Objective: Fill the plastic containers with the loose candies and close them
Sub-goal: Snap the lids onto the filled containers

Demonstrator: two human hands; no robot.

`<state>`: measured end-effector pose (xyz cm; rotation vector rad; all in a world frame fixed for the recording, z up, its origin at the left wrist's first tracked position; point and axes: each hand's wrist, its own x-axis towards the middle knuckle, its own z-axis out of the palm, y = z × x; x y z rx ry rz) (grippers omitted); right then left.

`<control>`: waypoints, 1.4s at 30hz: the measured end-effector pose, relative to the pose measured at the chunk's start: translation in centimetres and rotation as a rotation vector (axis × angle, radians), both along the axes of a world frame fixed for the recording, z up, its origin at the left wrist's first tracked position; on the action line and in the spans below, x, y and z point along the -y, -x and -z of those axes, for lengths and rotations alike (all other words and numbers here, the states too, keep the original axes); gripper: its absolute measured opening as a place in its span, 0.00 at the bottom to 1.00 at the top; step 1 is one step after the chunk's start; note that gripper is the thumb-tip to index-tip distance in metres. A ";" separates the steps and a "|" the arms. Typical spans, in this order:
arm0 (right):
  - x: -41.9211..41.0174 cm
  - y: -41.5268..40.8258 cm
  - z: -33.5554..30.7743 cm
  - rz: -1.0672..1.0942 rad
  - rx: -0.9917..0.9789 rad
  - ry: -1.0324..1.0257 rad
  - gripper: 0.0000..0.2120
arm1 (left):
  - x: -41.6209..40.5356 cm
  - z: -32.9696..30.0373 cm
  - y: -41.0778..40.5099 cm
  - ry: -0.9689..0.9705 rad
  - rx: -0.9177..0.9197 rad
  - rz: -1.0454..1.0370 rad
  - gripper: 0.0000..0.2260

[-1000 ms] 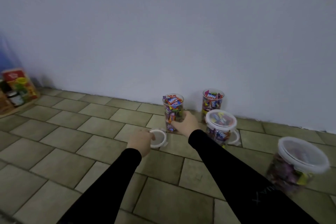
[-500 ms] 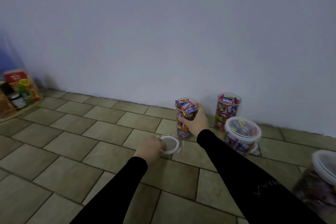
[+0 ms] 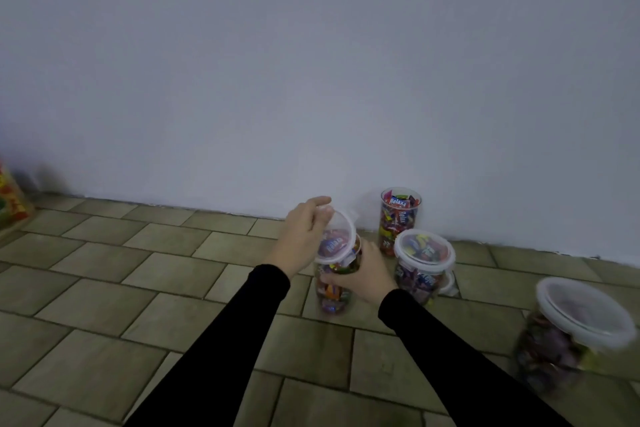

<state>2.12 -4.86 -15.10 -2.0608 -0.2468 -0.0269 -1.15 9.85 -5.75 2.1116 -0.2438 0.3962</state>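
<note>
A tall clear container (image 3: 332, 291) full of wrapped candies stands on the tiled floor near the wall. My right hand (image 3: 363, 274) grips its side. My left hand (image 3: 303, 236) holds a round clear lid (image 3: 337, 239) tilted over the container's mouth, its right edge low on the rim. Behind it stands another tall container (image 3: 398, 218) of candies with no lid. To the right sit a lidded short container (image 3: 422, 263) and, at the frame's right edge, a larger lidded container (image 3: 575, 333).
A plain wall (image 3: 311, 62) runs close behind the containers. A colourful package (image 3: 10, 204) stands at the far left by the wall. Tiled floor (image 3: 138, 288) spreads to the left and front.
My left hand has lifted the lid from the floor and brought it over the container's mouth. My right hand has slid lower on the container's side. The camera has shifted left.
</note>
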 end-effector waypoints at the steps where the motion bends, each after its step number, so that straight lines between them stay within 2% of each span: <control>1: 0.2 0.5 -0.4 -0.017 -0.009 -0.011 0.44 | 0.7 -0.5 -0.3 -0.059 -0.042 -0.005 0.13; 5: 1.0 2.3 -1.0 -0.043 -0.044 -0.060 0.48 | 2.7 -1.1 -0.5 -0.296 -0.142 -0.085 0.15; 10: 1.5 3.6 -1.4 -0.025 -0.039 -0.093 0.48 | 3.3 -0.2 -0.9 -0.202 -0.359 -0.076 0.18; 17: 1.7 3.8 -1.6 -0.020 -0.048 -0.110 0.48 | 4.0 0.2 -1.2 -0.304 -0.374 -0.096 0.19; 20: 1.7 3.7 -1.6 -0.032 -0.050 -0.128 0.44 | 4.4 0.2 -0.9 -0.414 -0.291 -0.141 0.17; 22: 1.7 3.6 -1.6 -0.035 -0.060 -0.138 0.43 | 4.6 -0.2 -0.8 -0.610 -0.154 -0.161 0.15; 25: 1.9 3.9 -1.8 -0.044 -0.082 -0.110 0.43 | 4.9 -1.2 -0.6 -0.893 0.046 -0.069 0.15; 27: 2.2 3.8 -1.8 -0.044 -0.090 -0.108 0.44 | 4.9 -1.7 -0.6 -0.999 0.119 0.022 0.15; 35: 2.1 3.8 -2.0 -0.052 -0.123 -0.080 0.53 | 4.9 -1.6 -0.8 -0.891 0.079 0.019 0.16; 39: 2.1 4.0 -1.7 -0.037 -0.109 -0.092 0.48 | 5.3 -2.0 0.2 -0.888 0.051 -0.074 0.16; 42: 2.1 4.4 -1.6 -0.011 -0.089 -0.096 0.44 | 5.6 -1.4 2.1 -0.816 -0.044 -0.122 0.22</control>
